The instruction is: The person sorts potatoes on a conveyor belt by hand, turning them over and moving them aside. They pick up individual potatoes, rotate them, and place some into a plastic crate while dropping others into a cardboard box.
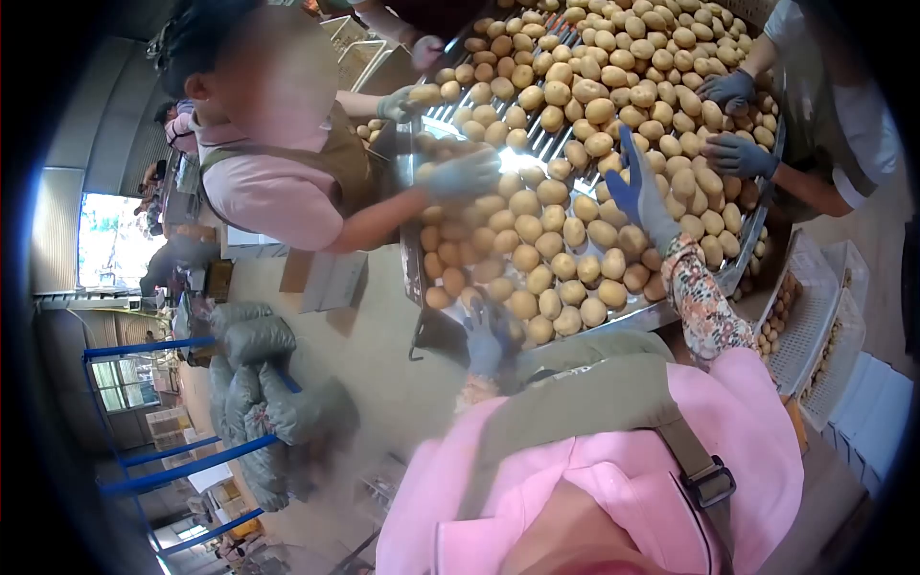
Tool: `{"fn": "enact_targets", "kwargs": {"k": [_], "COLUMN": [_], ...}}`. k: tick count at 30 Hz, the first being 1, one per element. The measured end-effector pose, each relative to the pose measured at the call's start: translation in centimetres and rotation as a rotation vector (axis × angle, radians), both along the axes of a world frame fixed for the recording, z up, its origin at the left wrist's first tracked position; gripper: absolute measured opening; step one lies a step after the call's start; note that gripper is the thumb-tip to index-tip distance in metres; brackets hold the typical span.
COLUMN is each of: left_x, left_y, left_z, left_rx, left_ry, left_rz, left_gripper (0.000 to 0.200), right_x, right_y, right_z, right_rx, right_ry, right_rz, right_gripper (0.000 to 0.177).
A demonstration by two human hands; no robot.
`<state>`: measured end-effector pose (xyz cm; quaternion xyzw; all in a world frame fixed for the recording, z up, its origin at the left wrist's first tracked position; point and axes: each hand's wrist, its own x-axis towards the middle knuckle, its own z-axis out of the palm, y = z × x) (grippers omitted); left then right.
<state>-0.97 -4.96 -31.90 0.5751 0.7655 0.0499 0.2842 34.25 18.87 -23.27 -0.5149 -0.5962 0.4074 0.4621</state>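
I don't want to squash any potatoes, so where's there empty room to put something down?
The widest bare patch is the grey floor, between the table and the bulging sacks. On the table, a small strip of bars shows between potatoes, near a co-worker's gloved hand. Around the person's left hand and right hand, potatoes crowd closely.

We are in a produce packing shed: potatoes (pixel 642 48) cover a metal table (pixel 411 273) at upper centre, with bulging sacks (pixel 257 340) at lower left and plastic crates (pixel 805 280) at right.
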Motion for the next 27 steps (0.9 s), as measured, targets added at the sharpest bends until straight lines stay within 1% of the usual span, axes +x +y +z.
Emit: {"fn": "enact_targets", "kwargs": {"k": [1, 2, 3, 4, 5, 6, 8, 9, 10, 11, 12, 13, 14, 15, 16, 17, 18, 19, 20, 21, 23, 24, 25, 27], "left_x": [1.1, 3.2, 4.8, 5.5, 6.2, 6.8, 7.1, 7.1, 7.5, 6.4, 4.4, 3.3, 4.0, 5.0, 5.4, 5.4, 5.4, 5.2, 4.4, 4.4, 5.2, 5.3, 5.1, 5.1], "left_y": [-0.1, 0.0, 0.1, 0.4, 0.8, 0.8, 0.2, -0.1, -0.1, -1.4, -3.1, -2.3, -0.4, 0.0, -0.4, -0.3, -0.1, -0.4, -1.3, -0.5, 0.1, 0.0, -0.2, -0.7], "left_z": [1.6, 4.7, 6.3, 6.1, 5.9, 5.7, 2.0, 0.8, 2.7, 0.6, -3.5, -5.9, -3.8, 0.6, 3.3, 2.6, 0.7, -1.8, -6.0, -5.1, -0.8, 0.3, -0.2, -1.8], "left_rx": [-0.005, -0.001, 0.003, -0.005, -0.092, -0.177, -0.149, -0.121, -0.131, -0.121, 0.142, 0.423, 0.466, 0.272, 0.064, 0.082, 0.027, -0.037, 0.062, 0.077, -0.017, -0.071, -0.067, 0.066], "left_ry": [0.002, 0.095, 0.186, 0.185, 0.257, 0.328, 0.34, 0.353, 0.288, 0.291, 0.362, 0.437, 0.446, 0.234, 0.021, 0.023, 0.146, 0.272, 0.236, 0.243, 0.186, 0.156, 0.158, 0.082], "left_rz": [-0.009, -0.019, -0.03, -0.037, -0.073, -0.106, -0.097, -0.092, -0.095, -0.095, -0.333, -0.565, -0.556, -0.337, -0.123, -0.128, -0.182, -0.233, -0.128, -0.134, -0.114, -0.101, -0.1, -0.061], "left_gripper": [0.064, 0.065, 0.066, 0.066, 0.071, 0.076, 0.08, 0.084, 0.079, 0.079, 0.076, 0.073, 0.073, 0.07, 0.068, 0.068, 0.069, 0.07, 0.074, 0.074, 0.078, 0.08, 0.08, 0.079], "right_x": [-0.7, -1.5, -2.8, -3.5, -4.6, -5.7, -7.3, -7.9, -7.4, -6.3, -6.0, -6.3, -5.6, -5.1, -5.2, -5.0, -4.8, -3.3, -1.8, -1.6, -1.8, -1.2, 0.5, 3.4], "right_y": [-0.6, -0.8, -1.2, -1.8, -3.4, -4.3, -8.4, -10.9, -12.8, -14.0, -14.9, -14.0, -11.0, -8.6, -6.1, -2.8, 0.2, 0.5, 3.9, 5.0, 5.0, 6.4, 10.8, 18.9], "right_z": [2.9, 4.3, 5.2, 4.9, 4.7, 1.3, -2.2, -5.1, -6.5, -6.3, -6.6, -11.8, -7.5, -1.9, -0.4, 0.8, 2.8, 9.2, 7.1, 8.1, 12.7, 11.2, 5.7, -4.0], "right_rx": [0.289, 0.414, 0.473, 0.406, 0.372, 0.342, 0.361, 0.233, 0.075, -0.05, 0.169, 0.368, 0.008, -0.351, -0.341, -0.1, 0.15, -0.03, 0.627, 0.341, 0.302, 0.339, 0.438, 0.554], "right_ry": [-0.323, -0.505, -0.608, -0.641, -0.671, -0.961, -1.141, -1.152, -1.006, -0.888, -0.822, -1.017, -0.644, -0.245, -0.244, -0.085, 0.079, -0.027, -0.42, -0.774, -0.958, -0.844, -0.691, -0.369], "right_rz": [-0.114, -0.169, -0.198, -0.121, -0.056, 0.027, 0.233, 0.376, 0.609, 0.826, 0.678, 0.563, 0.595, 0.61, 0.607, 0.229, -0.147, -0.074, -0.136, -0.099, -0.045, -0.101, 0.057, 0.437], "right_gripper": [0.057, 0.063, 0.068, 0.069, 0.062, 0.067, 0.064, 0.061, 0.056, 0.054, 0.048, 0.05, 0.052, 0.055, 0.055, 0.066, 0.079, 0.089, 0.095, 0.09, 0.08, 0.085, 0.085, 0.086]}}
